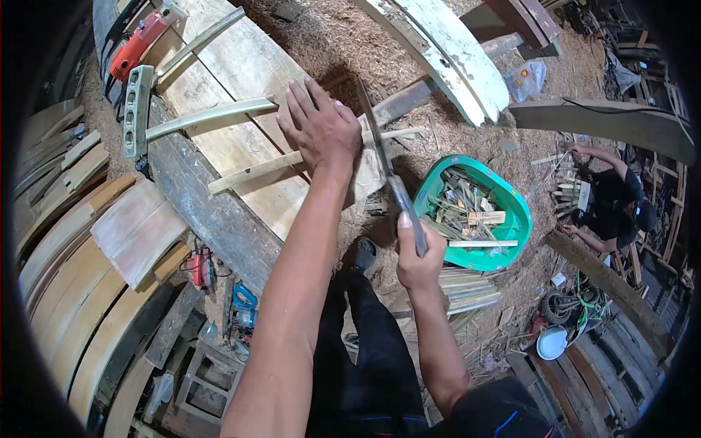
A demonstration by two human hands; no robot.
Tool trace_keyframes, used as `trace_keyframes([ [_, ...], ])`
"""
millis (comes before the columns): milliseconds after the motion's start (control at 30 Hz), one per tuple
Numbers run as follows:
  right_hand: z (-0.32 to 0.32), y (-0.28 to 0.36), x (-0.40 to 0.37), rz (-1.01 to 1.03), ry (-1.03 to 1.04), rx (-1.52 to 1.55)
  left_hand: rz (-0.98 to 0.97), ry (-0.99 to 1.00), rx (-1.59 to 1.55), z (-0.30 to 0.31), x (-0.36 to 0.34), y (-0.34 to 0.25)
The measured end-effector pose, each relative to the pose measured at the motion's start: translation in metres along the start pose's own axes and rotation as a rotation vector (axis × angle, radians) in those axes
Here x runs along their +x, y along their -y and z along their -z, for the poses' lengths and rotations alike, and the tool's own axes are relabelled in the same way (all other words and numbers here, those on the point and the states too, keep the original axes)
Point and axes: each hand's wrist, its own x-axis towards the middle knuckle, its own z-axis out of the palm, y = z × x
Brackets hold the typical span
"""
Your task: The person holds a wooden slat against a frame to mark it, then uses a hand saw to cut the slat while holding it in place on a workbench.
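Note:
My left hand (325, 131) lies flat with fingers stretched out on a wide pale board (252, 66), its palm pressing on a thin wooden strip (252, 174). The strip runs crosswise under the palm and sticks out past the board's right side. My right hand (422, 255) is wrapped round the handle of a machete (380, 150), thumb along the top. Its long dark blade points up and away, overlapping the strip's far end in this view. Two more strips lie on the board: a middle one (212, 118) and an upper one (201, 45).
A green tub (524, 212) of wood scraps stands right of the machete. A level (136, 109) and red power tool (140, 45) lie at upper left. Curved planks (80, 299) are stacked at left. Another person (617, 193) works at far right. Shavings cover the ground.

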Motion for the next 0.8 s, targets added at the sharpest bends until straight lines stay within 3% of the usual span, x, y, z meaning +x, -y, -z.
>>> trace_keyframes([
  [167, 0.005, -0.007, -0.047, 0.124, -0.101, 0.011, 0.003, -0.036, -0.025, -0.003, 0.003, -0.002],
  [300, -0.006, 0.004, 0.01, 0.018, -0.031, -0.026, -0.008, -0.019, -0.038, 0.003, 0.002, -0.002],
  [433, 0.012, -0.002, -0.052, 0.137, -0.062, 0.03, 0.005, -0.006, -0.035, -0.003, 0.003, -0.002],
  [567, 0.001, 0.017, 0.01, -0.105, 0.019, 0.071, -0.017, -0.023, -0.034, 0.001, 0.001, -0.002],
  [667, 0.011, 0.005, -0.04, 0.082, -0.041, 0.078, -0.016, -0.064, -0.051, -0.004, 0.001, -0.003],
  [800, -0.006, -0.016, -0.004, 0.123, -0.018, 0.101, -0.031, -0.08, -0.067, -0.002, 0.002, -0.002],
])
